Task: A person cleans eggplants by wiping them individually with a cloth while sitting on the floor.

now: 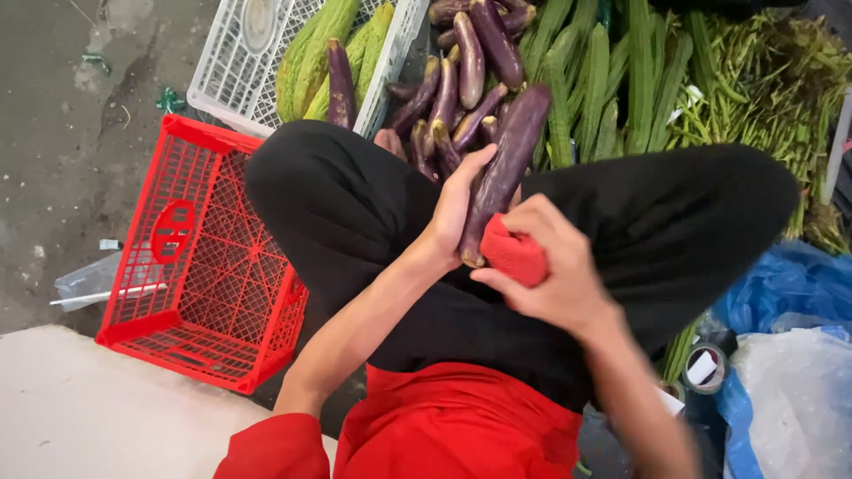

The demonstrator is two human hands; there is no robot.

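Wiping: left hand (453, 217) closed gripping eggplant (504, 164) pointing one o'clock, right hand (555, 266) pinching red cloth (513, 253) against stem end; needing steady strokes.

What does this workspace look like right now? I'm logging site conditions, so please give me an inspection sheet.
Surface: grey concrete floor, stained.
Job's things: long purple eggplant in left hand; red mesh piece in right hand, at its lower end.
Clutter: eggplant pile, red crate, white crate with green gourds, blue bags, tape roll.
Grippers: both hands gripping.
Cables: nothing seen.
Surroundings: green vegetables heaped ahead.
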